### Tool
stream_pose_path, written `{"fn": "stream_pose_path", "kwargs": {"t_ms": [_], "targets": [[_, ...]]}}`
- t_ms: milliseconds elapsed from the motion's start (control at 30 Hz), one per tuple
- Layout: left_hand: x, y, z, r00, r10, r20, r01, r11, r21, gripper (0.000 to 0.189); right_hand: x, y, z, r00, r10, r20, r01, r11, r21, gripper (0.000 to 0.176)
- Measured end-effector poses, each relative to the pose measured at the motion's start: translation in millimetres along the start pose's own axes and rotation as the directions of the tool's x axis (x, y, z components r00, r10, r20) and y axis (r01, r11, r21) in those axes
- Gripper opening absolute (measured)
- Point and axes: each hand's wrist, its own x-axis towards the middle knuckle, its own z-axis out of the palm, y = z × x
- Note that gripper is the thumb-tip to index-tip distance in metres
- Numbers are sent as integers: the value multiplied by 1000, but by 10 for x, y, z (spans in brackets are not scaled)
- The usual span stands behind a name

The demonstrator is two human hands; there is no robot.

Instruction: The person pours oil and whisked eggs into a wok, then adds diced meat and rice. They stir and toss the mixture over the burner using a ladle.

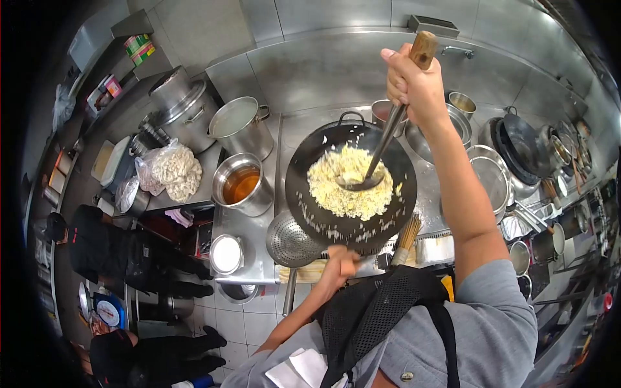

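Observation:
My right hand (414, 84) is closed around the upper shaft of a long steel ladle (386, 139), just below its wooden end. The ladle's bowl rests in a heap of rice with yellow egg (349, 200) inside a large black wok (404, 165). Loose grains cling to the wok's sides. At the wok's near rim, my left hand (337, 268) is closed, slightly blurred, and appears to grip the wok there; its fingers cover the near handle. A perforated skimmer (294, 239) lies just left of the wok, and a bamboo brush (407, 239) stands at its near right.
Left of the wok stand a pot of amber liquid (242, 186), a tall stockpot (242, 126) and a white-topped container (226, 254). Strainers (490, 178) and stacked woks (521, 145) are at right. Two people in black (107, 249) are at the left counter.

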Motion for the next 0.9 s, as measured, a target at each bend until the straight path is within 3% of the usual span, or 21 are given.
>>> {"fn": "stream_pose_path", "kwargs": {"t_ms": [67,100,133,167,233,267,300,400,433,467,500,533,600,667,733,767,833,867,900], "targets": [[306,329,258,1000,-10,3,10,988,-156,14,-199,273,69,999,42,-7,-42,999,-1,31],[445,469,332,1000,-31,3,31,990,-135,13,-308,643,84,993,60,-104,-79,979,-186,30],[528,571,351,999,-50,7,50,993,-106,13,-374,1061,-57,992,102,-70,-103,995,-19,31],[393,466,309,990,129,47,-126,990,-66,17,-388,1223,-197,996,47,-79,-49,999,-15,31],[159,123,-20,996,74,42,-69,992,-108,17,-248,1034,-380,997,-57,-57,58,998,22,32],[223,-129,-523,995,-45,87,49,998,-35,16,-125,833,-466,998,-37,-54,37,999,2,31],[-8,-212,-530,998,-51,23,52,997,-58,13,-68,544,-409,998,-24,-50,26,999,28,32],[132,-118,-574,990,-107,93,107,994,4,10,-106,-33,-96,999,-5,-52,6,1000,14,32],[57,158,-79,996,6,83,6,989,-144,9,-175,-59,3,999,11,-49,-13,999,-34,32],[136,394,223,1000,-17,-11,15,982,-187,8,-251,197,17,998,21,-56,-23,999,-32,32],[481,535,191,999,-32,27,35,994,-108,9,-347,664,-33,997,24,-72,-33,992,-121,29],[424,655,511,999,2,-40,-3,1000,-29,12,-420,1021,-93,996,20,-88,-39,977,-210,27],[515,441,166,991,128,32,-125,988,-85,13,-489,1299,-340,994,-12,-107,-8,981,-192,25],[221,217,-70,1000,-15,4,15,1000,24,11,-324,1066,-505,985,-93,-147,57,972,-228,26],[16,59,-379,996,-86,10,82,975,206,11,-119,525,-500,999,-14,-38,15,999,33,26],[34,88,-303,996,-86,10,82,974,212,11,-112,305,-382,999,-18,-42,20,999,36,26],[50,222,17,998,-7,64,17,988,-155,14,-184,95,-38,996,41,-73,-44,998,-37,30],[141,379,236,999,-34,-8,31,973,-230,15,-261,207,55,994,53,-96,-66,989,-135,29],[414,491,271,1000,-27,13,29,991,-132,13,-347,565,68,995,70,-75,-78,990,-115,27]]}}
